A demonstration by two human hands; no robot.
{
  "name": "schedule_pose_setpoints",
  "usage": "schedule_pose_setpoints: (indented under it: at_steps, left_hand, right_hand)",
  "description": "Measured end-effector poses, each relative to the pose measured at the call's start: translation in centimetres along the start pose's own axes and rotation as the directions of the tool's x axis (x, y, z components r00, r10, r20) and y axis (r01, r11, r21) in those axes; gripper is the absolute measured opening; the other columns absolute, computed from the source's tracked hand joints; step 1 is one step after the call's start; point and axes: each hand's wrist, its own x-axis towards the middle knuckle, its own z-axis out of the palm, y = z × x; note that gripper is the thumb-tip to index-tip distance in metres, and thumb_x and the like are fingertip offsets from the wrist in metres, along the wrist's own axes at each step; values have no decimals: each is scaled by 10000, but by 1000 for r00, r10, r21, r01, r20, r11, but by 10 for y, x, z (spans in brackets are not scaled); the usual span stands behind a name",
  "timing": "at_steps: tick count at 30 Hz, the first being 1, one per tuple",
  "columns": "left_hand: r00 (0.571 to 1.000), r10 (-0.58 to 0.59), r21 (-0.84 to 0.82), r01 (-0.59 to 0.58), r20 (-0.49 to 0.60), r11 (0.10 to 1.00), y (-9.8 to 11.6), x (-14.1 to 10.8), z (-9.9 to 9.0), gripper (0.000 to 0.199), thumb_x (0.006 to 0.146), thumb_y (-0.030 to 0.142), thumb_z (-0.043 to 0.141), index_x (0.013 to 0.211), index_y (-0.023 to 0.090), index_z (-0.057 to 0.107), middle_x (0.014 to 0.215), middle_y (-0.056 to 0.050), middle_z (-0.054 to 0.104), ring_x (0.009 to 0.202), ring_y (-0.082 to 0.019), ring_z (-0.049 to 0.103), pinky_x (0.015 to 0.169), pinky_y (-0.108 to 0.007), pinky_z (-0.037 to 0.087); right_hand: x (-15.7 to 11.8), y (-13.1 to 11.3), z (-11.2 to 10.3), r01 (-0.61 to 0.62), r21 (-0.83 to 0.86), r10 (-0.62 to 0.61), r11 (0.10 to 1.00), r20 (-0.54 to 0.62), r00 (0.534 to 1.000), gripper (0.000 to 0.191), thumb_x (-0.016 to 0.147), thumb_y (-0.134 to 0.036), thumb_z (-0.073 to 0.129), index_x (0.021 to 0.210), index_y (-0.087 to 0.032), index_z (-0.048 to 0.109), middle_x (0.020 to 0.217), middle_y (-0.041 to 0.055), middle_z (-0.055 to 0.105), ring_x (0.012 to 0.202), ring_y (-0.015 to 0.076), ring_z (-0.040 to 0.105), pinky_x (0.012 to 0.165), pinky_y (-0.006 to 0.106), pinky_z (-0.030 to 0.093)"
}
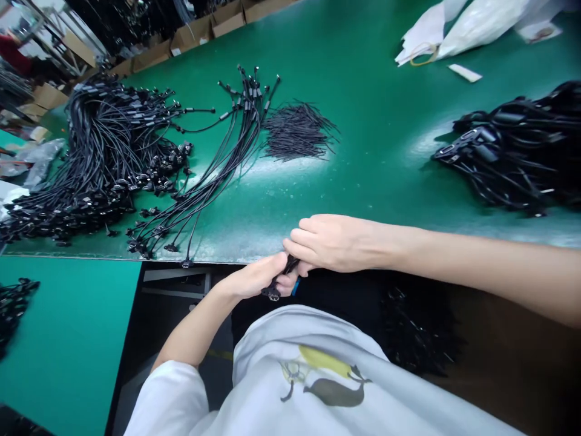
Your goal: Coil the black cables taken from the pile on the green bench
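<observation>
Tabletop: glossy green.
Cable heap: black, at left.
Black cords: heaped at right.
Loose cables: fanned beside the heap.
Thin strips: piled alongside.
Right hand: fingers curled; from here I can't tell their grip.
Left hand: fingers tight around the held cables.
Held cables: by the tabletop's near edge.

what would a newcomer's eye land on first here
Probably the big heap of black cables sprawling over the left of the green table. Next, the left hand and right hand meeting at its near edge around a small black cable bundle. Beyond them lies a pile of thin black strips.
</observation>
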Motion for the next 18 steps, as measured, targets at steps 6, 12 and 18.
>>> schedule_pose_setpoints:
  at_steps: [6, 12, 18]
  left_hand:
    - [996, -40, 165, 26, 81, 986, -1, -6, 5, 414, 938, 525, 453, 1182, 192, 465, 698, 36, 427, 624, -108, 437, 637, -261, 410]
    - [999, -42, 490, 30, 13, 871, 11, 3, 0, 397, 927, 524, 464, 894, 163, 626, 869, -74, 644, 854, -180, 578, 875, -323, 430]
    - [986, -85, -17, 83, -144, 996, 2, 14, 0, 388, 872, 526, 574, 933, 142, 570, 633, 51, 420, 534, -83, 428, 548, -229, 400]
  right_hand:
    - [-17, -9, 5, 17, 85, -21, 996, 48, 999, 383, 1002, -456, 376, 894, -162, 597, 714, 26, 525, 588, 144, 421, 542, 321, 278]
    - [-26, -18, 5, -72, 75, 60, 995, 156, 986, 345, 1001, -276, 379, 708, -188, 536, 629, 21, 491, 519, 129, 340, 505, 334, 198]
    - [-31, -12, 7, -80, -124, 81, 989, 4, 997, 271, 997, -195, 336, 981, -158, 604, 732, 43, 535, 633, 159, 424, 576, 336, 233]
